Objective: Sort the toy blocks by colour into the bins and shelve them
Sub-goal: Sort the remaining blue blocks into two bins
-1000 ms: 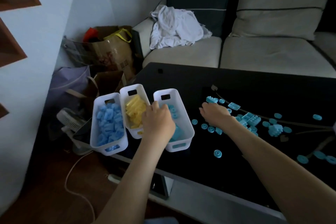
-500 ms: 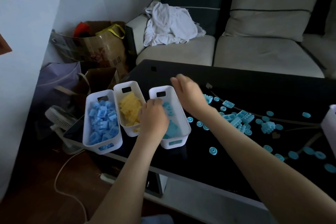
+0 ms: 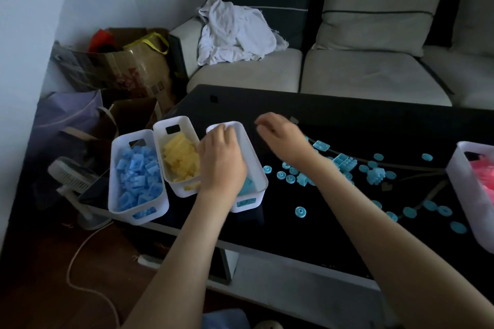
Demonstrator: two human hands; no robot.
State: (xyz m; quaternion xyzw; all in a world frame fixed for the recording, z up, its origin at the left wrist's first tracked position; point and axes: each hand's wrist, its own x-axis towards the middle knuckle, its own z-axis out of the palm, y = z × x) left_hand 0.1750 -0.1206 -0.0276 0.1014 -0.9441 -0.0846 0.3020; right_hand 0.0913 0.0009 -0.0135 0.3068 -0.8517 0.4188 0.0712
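Three white bins stand in a row at the black table's [image 3: 334, 120] left end. The blue bin [image 3: 139, 218] holds blue blocks, the yellow bin [image 3: 175, 121] yellow ones, and the cyan bin [image 3: 258, 168] cyan ones. My left hand [image 3: 222, 160] lies over the cyan bin, its fingers curled on the far rim. Just right of that bin, my right hand [image 3: 280, 136] hovers above the table, fingers loosely curled and blurred, with nothing seen in it. Loose cyan blocks [image 3: 344, 161] and cyan discs [image 3: 300, 211] are scattered right of my right hand.
A white bin with pink blocks [image 3: 459, 184] stands at the table's right edge. A sofa [image 3: 361, 72] with a white cloth [image 3: 235, 32] runs behind the table. Bags and boxes [image 3: 128, 67], a small fan [image 3: 72, 176] and a cable [image 3: 80, 254] crowd the floor at left.
My right hand went from the loose cyan pieces to above the cyan bin, then drew back to the right of it. My left hand slid toward the bin's far rim.
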